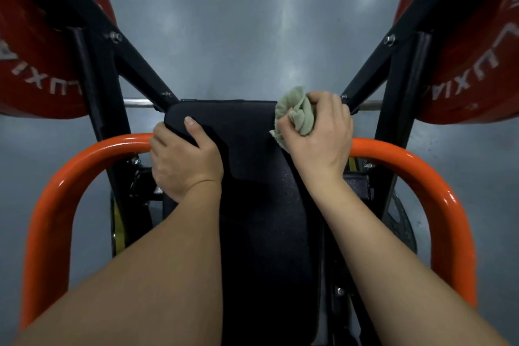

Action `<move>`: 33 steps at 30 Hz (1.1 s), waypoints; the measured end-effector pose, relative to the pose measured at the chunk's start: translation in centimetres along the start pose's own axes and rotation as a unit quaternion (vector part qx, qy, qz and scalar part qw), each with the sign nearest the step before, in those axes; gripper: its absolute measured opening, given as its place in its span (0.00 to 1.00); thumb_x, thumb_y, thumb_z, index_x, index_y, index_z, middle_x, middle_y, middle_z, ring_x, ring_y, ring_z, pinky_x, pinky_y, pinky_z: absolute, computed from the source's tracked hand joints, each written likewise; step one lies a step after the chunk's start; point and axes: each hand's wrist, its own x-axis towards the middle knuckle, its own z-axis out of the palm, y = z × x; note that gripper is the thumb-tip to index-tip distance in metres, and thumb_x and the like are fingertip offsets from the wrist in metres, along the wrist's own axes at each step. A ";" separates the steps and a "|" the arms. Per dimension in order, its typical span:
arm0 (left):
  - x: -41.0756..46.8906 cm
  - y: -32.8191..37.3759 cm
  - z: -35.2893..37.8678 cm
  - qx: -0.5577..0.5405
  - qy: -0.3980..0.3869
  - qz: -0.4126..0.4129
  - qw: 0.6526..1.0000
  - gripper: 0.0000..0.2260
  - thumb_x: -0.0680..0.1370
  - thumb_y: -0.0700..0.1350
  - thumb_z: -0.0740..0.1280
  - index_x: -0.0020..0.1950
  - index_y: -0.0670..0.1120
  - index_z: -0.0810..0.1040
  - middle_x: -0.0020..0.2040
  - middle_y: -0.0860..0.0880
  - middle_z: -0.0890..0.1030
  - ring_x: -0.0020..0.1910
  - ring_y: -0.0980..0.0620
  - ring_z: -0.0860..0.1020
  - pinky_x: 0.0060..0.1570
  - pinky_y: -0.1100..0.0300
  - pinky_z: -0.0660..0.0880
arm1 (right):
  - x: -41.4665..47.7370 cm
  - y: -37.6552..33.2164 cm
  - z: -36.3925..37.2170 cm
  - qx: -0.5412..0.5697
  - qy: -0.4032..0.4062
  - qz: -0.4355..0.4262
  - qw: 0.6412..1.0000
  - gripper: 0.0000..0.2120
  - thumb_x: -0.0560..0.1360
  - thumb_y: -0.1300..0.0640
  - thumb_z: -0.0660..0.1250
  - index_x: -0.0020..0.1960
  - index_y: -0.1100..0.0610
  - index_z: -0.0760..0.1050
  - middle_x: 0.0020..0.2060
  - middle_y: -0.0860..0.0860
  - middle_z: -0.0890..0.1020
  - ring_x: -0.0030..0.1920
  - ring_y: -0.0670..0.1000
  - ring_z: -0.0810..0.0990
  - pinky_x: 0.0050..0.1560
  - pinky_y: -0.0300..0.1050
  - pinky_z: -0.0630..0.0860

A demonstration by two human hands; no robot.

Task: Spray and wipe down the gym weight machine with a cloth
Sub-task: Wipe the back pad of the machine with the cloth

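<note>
Our left hand (185, 160) clamps the black pad's (252, 149) left edge, probably to steady it. Across the pad, our right hand (317, 132) grips the bunched green cloth (295, 115) against its upper right corner, wiping there. No spray bottle shows.

"luxia" on left plate (36, 45), right plate (477, 45)

a gym: red weight plates (33, 45) lettered in white hang at both sides on a black steel frame (140, 70), with a padded black seat (252, 205), an orange tubular bar (84, 166) and grey floor (252, 22).
</note>
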 end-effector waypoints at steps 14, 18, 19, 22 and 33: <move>-0.1 0.1 -0.2 -0.003 -0.003 0.003 1.000 0.24 0.84 0.58 0.54 0.70 0.41 0.69 0.65 0.41 0.76 0.62 0.39 0.75 0.54 0.44 0.71 | -4.6 -0.4 -1.6 0.043 0.001 0.143 0.989 0.19 0.69 0.44 0.66 0.55 0.52 0.76 0.49 0.50 0.75 0.52 0.54 0.75 0.48 0.51 0.74; -0.1 0.3 -0.3 0.000 -0.008 -0.001 1.000 0.24 0.84 0.58 0.54 0.70 0.41 0.69 0.66 0.41 0.76 0.62 0.39 0.75 0.54 0.44 0.71 | -0.1 -2.6 0.5 0.003 0.022 0.096 0.995 0.18 0.71 0.44 0.72 0.55 0.54 0.77 0.50 0.55 0.76 0.52 0.58 0.76 0.49 0.55 0.75; -0.1 0.4 -0.4 -0.001 -0.009 -0.003 1.000 0.24 0.84 0.58 0.54 0.70 0.42 0.69 0.66 0.41 0.76 0.62 0.39 0.75 0.54 0.44 0.71 | 1.3 -3.2 1.2 -0.009 0.014 0.088 0.996 0.18 0.72 0.45 0.72 0.56 0.54 0.77 0.50 0.55 0.76 0.52 0.59 0.76 0.52 0.54 0.75; -0.1 0.3 -0.1 0.008 -0.004 0.000 1.000 0.24 0.84 0.58 0.54 0.70 0.42 0.69 0.66 0.41 0.76 0.62 0.38 0.76 0.54 0.44 0.71 | 3.4 -4.4 2.8 -0.076 -0.019 0.057 0.995 0.18 0.72 0.43 0.72 0.57 0.51 0.77 0.51 0.54 0.76 0.52 0.58 0.76 0.53 0.53 0.70; 0.0 0.2 0.0 0.012 -0.008 0.003 1.000 0.25 0.84 0.58 0.53 0.70 0.41 0.69 0.64 0.40 0.76 0.60 0.37 0.76 0.53 0.43 0.72 | -7.5 1.1 -1.2 -0.047 0.057 0.033 0.997 0.17 0.72 0.48 0.71 0.57 0.56 0.79 0.47 0.59 0.75 0.46 0.60 0.76 0.47 0.58 0.77</move>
